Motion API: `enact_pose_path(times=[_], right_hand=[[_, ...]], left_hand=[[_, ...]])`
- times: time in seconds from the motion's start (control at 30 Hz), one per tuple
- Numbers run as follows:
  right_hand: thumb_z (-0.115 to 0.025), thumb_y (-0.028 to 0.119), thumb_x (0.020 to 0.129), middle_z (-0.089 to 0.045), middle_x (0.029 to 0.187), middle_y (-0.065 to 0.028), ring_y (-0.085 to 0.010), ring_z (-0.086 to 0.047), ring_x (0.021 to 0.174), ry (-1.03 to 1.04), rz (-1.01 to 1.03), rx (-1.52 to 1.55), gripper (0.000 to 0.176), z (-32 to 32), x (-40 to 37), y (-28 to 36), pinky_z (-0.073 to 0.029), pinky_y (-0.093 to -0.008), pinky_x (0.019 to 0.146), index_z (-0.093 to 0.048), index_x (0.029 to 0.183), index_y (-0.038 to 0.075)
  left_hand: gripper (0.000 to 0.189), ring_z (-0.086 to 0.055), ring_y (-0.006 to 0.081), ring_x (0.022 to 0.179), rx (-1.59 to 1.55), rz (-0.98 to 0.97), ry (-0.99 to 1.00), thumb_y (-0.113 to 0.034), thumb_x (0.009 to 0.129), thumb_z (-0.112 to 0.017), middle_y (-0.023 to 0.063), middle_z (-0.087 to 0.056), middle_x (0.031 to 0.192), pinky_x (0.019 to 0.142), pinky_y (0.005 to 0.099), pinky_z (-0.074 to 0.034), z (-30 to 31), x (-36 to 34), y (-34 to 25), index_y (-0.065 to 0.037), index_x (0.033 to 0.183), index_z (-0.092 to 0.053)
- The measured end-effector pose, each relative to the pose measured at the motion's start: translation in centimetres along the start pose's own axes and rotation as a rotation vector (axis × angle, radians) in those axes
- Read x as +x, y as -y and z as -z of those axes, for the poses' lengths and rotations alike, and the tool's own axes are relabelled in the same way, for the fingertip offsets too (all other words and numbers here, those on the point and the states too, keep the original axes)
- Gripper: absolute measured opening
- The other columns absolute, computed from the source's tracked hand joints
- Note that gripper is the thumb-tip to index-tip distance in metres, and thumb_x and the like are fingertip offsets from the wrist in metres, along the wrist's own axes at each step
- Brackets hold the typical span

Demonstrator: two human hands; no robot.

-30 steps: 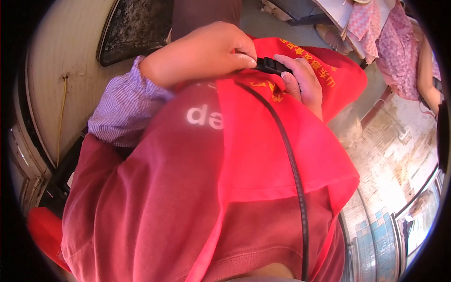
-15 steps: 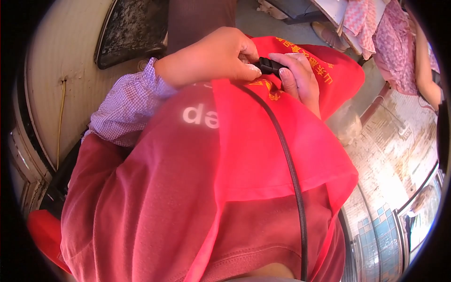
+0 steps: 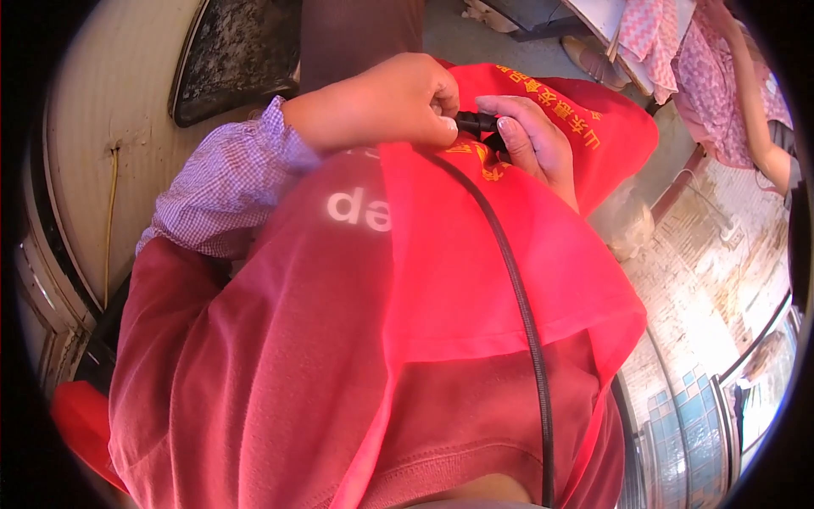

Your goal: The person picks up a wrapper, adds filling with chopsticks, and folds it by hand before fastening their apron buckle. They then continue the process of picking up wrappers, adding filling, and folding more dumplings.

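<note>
A short, black, ridged cylindrical piece (image 3: 476, 122), like a cable connector, bridges my two hands in front of my belly. My left hand (image 3: 405, 100), in a checkered sleeve cuff (image 3: 225, 182), is closed around its left end, and the fingertips are curled out of sight. Thumb and fingers of my right hand (image 3: 538, 144) pinch the other end. White smudges mark the fingertips. A black braided cord (image 3: 519, 288) runs from my neck down over the red apron (image 3: 475, 280) toward my hands. The apron, with yellow lettering, lies beneath them.
A worn black seat or panel (image 3: 233, 59) stands at the upper left beside a pale wall (image 3: 102, 153). At the upper right are a co-worker's arm (image 3: 755, 119), pink patterned clothing (image 3: 712, 93) and a table edge (image 3: 606, 38). A clear plastic bag (image 3: 623, 222) sits beyond the apron.
Both hands and the black piece have shifted slightly left, and my right fingers have shifted on its end. At the upper right the co-worker's arm has moved.
</note>
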State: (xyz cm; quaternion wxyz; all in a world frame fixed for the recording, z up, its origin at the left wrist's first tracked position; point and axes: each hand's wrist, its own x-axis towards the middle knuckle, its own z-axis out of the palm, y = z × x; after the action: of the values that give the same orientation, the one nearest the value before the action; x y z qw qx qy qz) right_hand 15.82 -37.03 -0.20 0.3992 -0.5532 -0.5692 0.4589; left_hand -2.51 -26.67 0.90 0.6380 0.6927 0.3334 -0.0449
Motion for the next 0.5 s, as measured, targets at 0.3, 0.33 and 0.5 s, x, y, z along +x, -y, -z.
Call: enact_pose_path(times=[0.3,0.33,0.5], right_hand=[[-0.055,0.006,0.086,-0.057,0.087,-0.0109,-0.0186,-0.057,0.076,0.102,-0.028,0.047,0.02,0.1,0.5,2.0,-0.044,-0.0266,0.066,-0.057,0.105,-0.001],[-0.058,0.008,0.084,-0.057,0.085,-0.0113,-0.0198,-0.057,0.074,0.16,-0.089,0.054,0.022,0.2,0.6,2.2,-0.044,-0.0272,0.066,-0.057,0.105,0.0],[-0.066,0.016,0.079,-0.056,0.08,-0.0124,-0.0245,-0.056,0.071,0.301,-0.065,-0.055,0.03,0.1,2.3,3.0,-0.044,-0.0296,0.064,-0.057,0.104,0.002]], left_hand=[[0.006,-0.041,0.001,0.055,-0.317,0.231,0.096,-0.007,0.073,-0.055,-0.0063,-0.048,0.061,0.048,0.0186,-0.03,0.4,-0.5,0.0,-0.002,0.07,-0.056],[0.006,-0.04,0.0009,0.054,-0.34,0.219,0.088,-0.007,0.073,-0.054,-0.0064,-0.047,0.06,0.047,0.0187,-0.03,0.5,-0.7,0.0,-0.003,0.07,-0.056],[0.005,-0.037,0.0006,0.052,-0.354,0.188,0.08,-0.006,0.072,-0.053,-0.0063,-0.045,0.059,0.046,0.0189,-0.028,1.1,-1.2,0.2,-0.003,0.068,-0.055]])
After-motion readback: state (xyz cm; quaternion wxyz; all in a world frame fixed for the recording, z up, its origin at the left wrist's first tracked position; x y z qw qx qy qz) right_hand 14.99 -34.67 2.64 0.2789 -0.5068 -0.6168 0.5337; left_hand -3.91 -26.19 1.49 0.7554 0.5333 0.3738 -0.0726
